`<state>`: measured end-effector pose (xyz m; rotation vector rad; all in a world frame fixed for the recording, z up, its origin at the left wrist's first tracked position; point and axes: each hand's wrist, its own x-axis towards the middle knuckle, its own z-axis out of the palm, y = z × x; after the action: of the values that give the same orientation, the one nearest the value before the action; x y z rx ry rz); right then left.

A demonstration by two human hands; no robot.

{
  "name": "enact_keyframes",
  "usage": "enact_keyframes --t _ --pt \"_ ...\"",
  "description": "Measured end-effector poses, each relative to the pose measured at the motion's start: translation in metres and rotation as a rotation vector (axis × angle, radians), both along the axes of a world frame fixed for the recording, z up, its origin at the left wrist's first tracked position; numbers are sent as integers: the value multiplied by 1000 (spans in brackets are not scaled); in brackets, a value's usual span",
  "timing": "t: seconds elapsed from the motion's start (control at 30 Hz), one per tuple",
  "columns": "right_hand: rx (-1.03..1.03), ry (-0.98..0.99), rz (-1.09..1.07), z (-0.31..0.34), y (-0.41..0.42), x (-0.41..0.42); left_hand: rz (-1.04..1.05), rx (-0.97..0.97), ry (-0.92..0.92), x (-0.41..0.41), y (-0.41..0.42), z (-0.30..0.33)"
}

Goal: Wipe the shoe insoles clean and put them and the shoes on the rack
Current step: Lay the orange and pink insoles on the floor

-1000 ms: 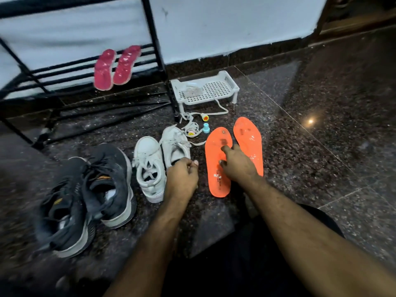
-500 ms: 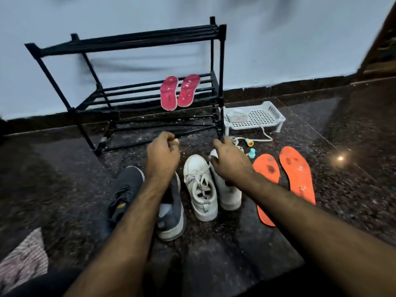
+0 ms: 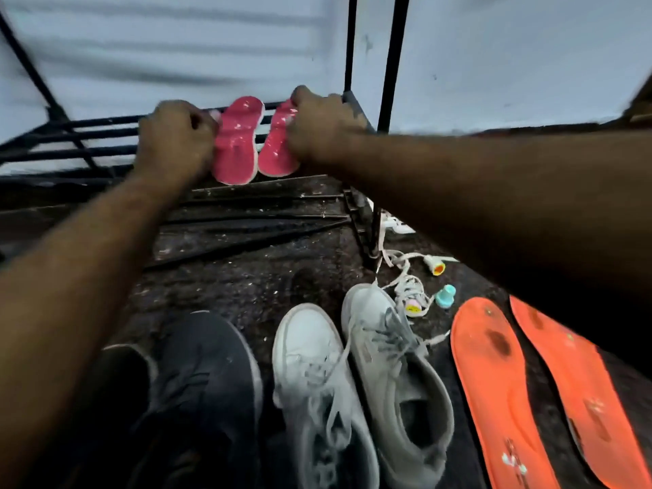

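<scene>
**Both hands at the pink insoles on the rack shelf**

A black metal rack stands against a pale wall, its upright posts rising at the right end of the shelf. On the dark speckled floor in front of it, nearest the camera, lie two dark shoes at the left, two white lace-up shoes in the middle and two orange insoles at the right, the insoles side by side and marked with dark spots. Between the white shoes and the rack post lies a tangle of white laces with three small plastic pieces: one with an orange end, a teal one and a pink-and-yellow one. A bit of white plastic shows under the right forearm, which hides the rest.

Both arms stretch forward over the shoes to the middle shelf. The left hand is curled, knuckles up, at the left edge of the left pink insole. The right hand is curled at the right edge of the right pink insole, its fingertips on the insole's upper part. Each hand appears to pinch its insole's edge, though blur hides the fingertips.

The two pink insoles lie side by side on the shelf bars, heels overhanging the front bar.
</scene>
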<state>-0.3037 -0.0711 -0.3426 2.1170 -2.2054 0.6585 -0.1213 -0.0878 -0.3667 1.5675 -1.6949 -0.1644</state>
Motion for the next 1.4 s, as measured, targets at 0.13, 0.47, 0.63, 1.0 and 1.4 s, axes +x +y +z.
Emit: enact_keyframes --t 0.13,0.47,0.63,1.0,1.4 --pt "32 -127 -19 -22 -52 11 85 199 194 -9 -47 -18" --pt "-62 -540 80 -7 -13 11 -86 164 796 -12 -3 -14" --pt "-72 -653 137 1 88 -1 -73 202 928 -11 94 -14" --pt "11 -655 30 -14 364 -81 -151 386 964 -86 328 -8" --pt "96 -515 -249 -36 488 -197 -355 521 642 -212 430 -44"
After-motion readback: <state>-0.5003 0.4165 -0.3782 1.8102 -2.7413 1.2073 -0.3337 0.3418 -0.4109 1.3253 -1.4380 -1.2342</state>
